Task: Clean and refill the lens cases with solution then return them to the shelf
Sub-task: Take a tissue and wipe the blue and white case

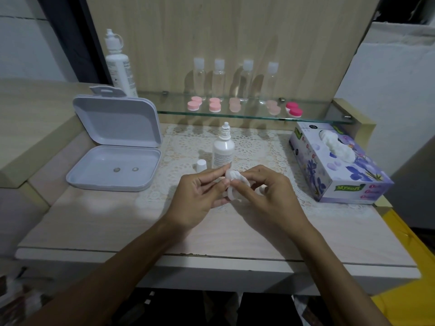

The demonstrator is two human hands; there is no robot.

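Observation:
My left hand [200, 194] grips a pale pink lens case [231, 195] above the table's middle. My right hand [266, 191] pinches a wad of white tissue [233, 176] and presses it into the case. Just behind my hands stands a small uncapped solution bottle [223, 149], its white cap [201, 165] to its left. On the glass shelf [259, 115] lie several pink lens cases [195, 103], with a darker pink one [294, 109] at the right end.
An open grey box [113, 165] holding two lenses [126, 169] sits at the left. A tissue box [339, 163] stands at the right. A large solution bottle [120, 64] and several clear bottles [219, 78] stand at the back. A lace mat [254, 142] covers the table.

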